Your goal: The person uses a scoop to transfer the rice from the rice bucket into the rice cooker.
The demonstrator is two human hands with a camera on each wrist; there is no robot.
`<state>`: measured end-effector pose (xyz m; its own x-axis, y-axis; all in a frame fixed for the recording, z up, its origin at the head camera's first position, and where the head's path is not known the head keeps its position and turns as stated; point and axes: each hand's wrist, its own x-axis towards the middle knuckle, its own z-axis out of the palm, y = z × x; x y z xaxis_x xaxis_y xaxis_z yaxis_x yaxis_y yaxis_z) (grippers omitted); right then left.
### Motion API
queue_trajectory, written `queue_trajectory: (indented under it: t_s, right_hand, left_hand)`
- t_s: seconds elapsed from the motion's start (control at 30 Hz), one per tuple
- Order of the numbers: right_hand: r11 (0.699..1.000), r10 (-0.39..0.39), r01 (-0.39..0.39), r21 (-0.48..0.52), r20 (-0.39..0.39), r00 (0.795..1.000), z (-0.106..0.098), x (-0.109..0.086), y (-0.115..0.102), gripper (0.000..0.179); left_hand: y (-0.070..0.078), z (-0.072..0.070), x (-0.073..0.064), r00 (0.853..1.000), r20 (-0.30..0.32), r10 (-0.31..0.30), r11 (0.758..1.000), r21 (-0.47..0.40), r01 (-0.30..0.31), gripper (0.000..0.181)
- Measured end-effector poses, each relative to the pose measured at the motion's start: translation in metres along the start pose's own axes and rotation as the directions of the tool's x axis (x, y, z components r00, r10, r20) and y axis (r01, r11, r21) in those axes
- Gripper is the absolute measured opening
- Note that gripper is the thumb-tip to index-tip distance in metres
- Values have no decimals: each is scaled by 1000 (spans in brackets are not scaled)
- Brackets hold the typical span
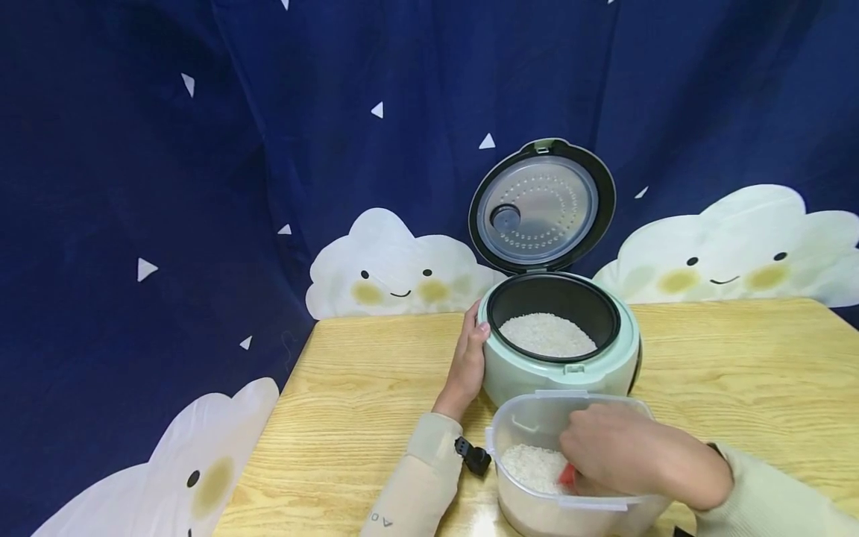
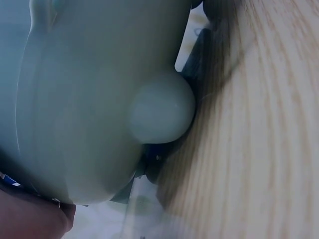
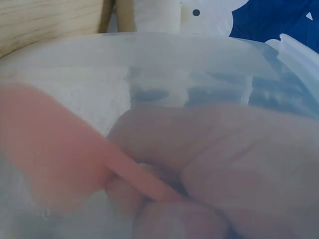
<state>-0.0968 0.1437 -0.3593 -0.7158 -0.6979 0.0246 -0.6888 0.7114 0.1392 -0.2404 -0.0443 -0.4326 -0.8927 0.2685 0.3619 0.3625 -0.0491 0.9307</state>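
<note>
In the head view a mint-green rice cooker [image 1: 557, 377] stands with its lid [image 1: 540, 209] raised and white rice [image 1: 546, 334] in its dark inner pot. My left hand [image 1: 467, 365] rests against the cooker's left side, thumb near the rim; most of its fingers are hidden. In front of the cooker is a clear plastic container [image 1: 537, 511] with more rice [image 1: 533, 466]. Inside it, my right hand [image 1: 614, 447] grips a red scoop [image 1: 568, 477]. The right wrist view shows the scoop's handle pinched between fingers and thumb, blurred through the container wall.
Everything stands on a light wooden table [image 1: 362, 403]. Behind it hangs a dark blue curtain [image 1: 403, 171] with white clouds and triangles. A small black device [image 1: 474, 456] is strapped at the left wrist, close to the container's left edge.
</note>
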Motion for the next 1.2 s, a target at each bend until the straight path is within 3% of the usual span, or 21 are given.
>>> queue_trajectory:
  t_s: [0.33,0.67,0.83,1.2]
  right_hand:
    - [996,14,-17,85,32,999,0,-1,-1,43]
    - [971,14,-46,233,139,990,-5,2,-2,48]
    - [971,8,-48,235,169,986,-4,1,-3,43]
    - [971,88,-121,204,163,983,0,1,-4,37]
  left_hand:
    - [0,1,-1,1000,0,-20,1000,4,20,63]
    - [-2,-1,0,1000,-2,-9,1000,14,9,63]
    - [-2,-1,-1,1000,5,-5,1000,12,5,63]
    - [-1,-1,1,1000,5,9,1000,5,-9,62]
